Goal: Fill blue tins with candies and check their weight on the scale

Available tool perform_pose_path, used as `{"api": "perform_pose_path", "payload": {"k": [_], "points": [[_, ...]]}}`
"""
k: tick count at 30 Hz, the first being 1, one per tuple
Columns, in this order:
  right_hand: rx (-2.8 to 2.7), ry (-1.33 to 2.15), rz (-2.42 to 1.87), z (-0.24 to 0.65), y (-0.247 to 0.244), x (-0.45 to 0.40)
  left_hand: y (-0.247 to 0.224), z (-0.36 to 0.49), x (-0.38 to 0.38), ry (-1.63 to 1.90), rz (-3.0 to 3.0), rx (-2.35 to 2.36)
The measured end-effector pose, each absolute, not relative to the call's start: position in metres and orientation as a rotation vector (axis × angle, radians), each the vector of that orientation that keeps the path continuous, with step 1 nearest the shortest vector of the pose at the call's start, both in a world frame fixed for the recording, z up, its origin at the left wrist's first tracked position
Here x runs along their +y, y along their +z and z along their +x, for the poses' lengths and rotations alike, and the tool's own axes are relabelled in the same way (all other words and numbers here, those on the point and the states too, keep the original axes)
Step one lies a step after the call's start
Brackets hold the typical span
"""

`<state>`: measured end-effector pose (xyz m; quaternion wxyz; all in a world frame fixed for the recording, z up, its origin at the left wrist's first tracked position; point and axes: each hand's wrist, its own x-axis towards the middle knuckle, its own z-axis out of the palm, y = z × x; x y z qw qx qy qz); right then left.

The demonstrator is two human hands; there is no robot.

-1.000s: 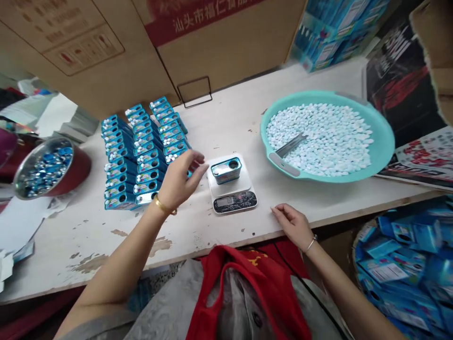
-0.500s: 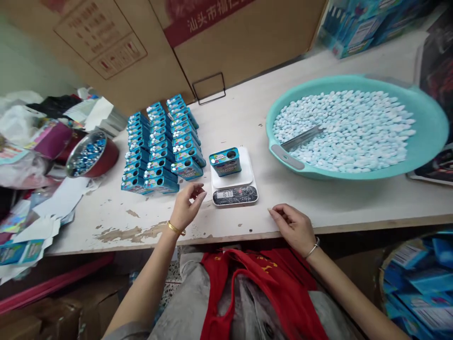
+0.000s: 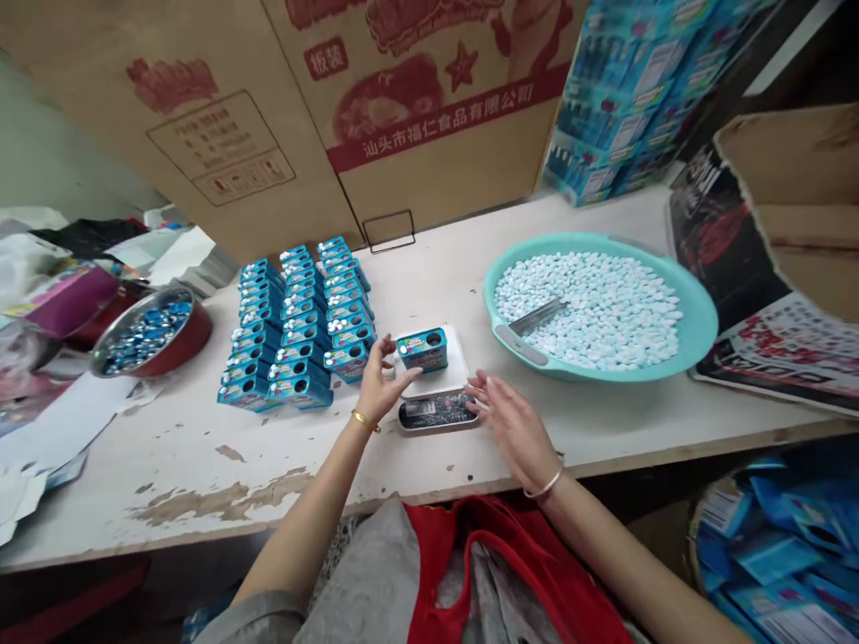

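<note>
A blue box (image 3: 422,350) with a round hole in its top stands on a small white scale (image 3: 454,358) with a black display panel. My left hand (image 3: 381,386) is at the box's left side, thumb and fingers spread around its near left corner, holding nothing. To the right of the scale's panel is my right hand (image 3: 514,425), fingers apart and with nothing in them. Three rows of similar blue boxes (image 3: 301,390) stand left of the scale. A turquoise basin (image 3: 604,371) of pale blue candies (image 3: 604,309) is on the right, with a metal scoop (image 3: 537,317) in it.
Large cardboard boxes (image 3: 429,179) line the back. A red bowl (image 3: 178,349) of shiny blue wrapped pieces sits at the left beside papers. Blue packs (image 3: 604,116) are stacked at the back right. A round container of blue boxes (image 3: 778,555) is low at the right.
The view has tilted up and shows more of the back. My left hand has moved to the box on the scale. My right hand has moved up and left beside the scale, its fingers opened.
</note>
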<state>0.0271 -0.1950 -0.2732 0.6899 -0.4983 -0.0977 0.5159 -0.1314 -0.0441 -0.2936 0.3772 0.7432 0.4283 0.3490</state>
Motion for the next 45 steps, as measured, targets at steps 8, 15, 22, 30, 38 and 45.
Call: {"api": "perform_pose_path", "payload": {"k": [8,15,22,30,38,45], "points": [[0.152,1.029,-0.800,0.007,-0.238,-0.123,-0.247,-0.090,-0.022,0.933,2.134,0.825],[0.123,0.835,-0.508,0.092,-0.196,-0.089,-0.166,0.006,0.000,0.971,3.082,0.292],[0.182,0.737,-0.479,0.150,-0.217,-0.086,-0.197,0.064,0.008,1.153,3.204,0.012],[0.237,0.763,-0.450,0.155,-0.234,-0.078,-0.219,0.066,0.008,1.320,3.198,0.140],[0.277,0.788,-0.436,0.148,-0.235,-0.068,-0.228,0.060,0.018,1.283,3.082,0.232],[0.316,0.806,-0.415,0.143,-0.226,-0.061,-0.234,0.057,0.025,1.322,2.987,0.232]]}}
